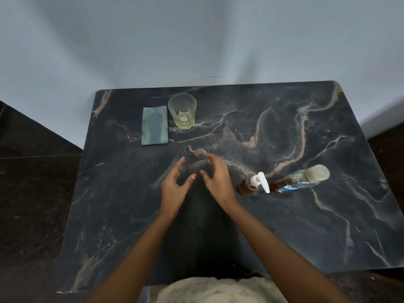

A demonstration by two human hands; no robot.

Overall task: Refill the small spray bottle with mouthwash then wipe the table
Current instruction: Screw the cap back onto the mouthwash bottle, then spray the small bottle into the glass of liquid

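A small spray bottle point(251, 185) with amber liquid and a white pump head stands right of centre on the dark marble table point(306, 226). Just to its right stands a taller mouthwash bottle point(299, 181) with a blue label and a pale cap. A folded grey-green cloth point(154, 126) lies at the back left. My left hand point(176, 186) and my right hand point(216, 181) hover side by side over the table's middle, fingers spread, holding nothing. My right hand is a short way left of the spray bottle, not touching it.
A clear drinking glass point(182, 113) with a little yellowish liquid stands beside the cloth, at the back. A pale wall point(196, 40) runs behind the table. Dark floor point(32, 193) lies to the left and right.
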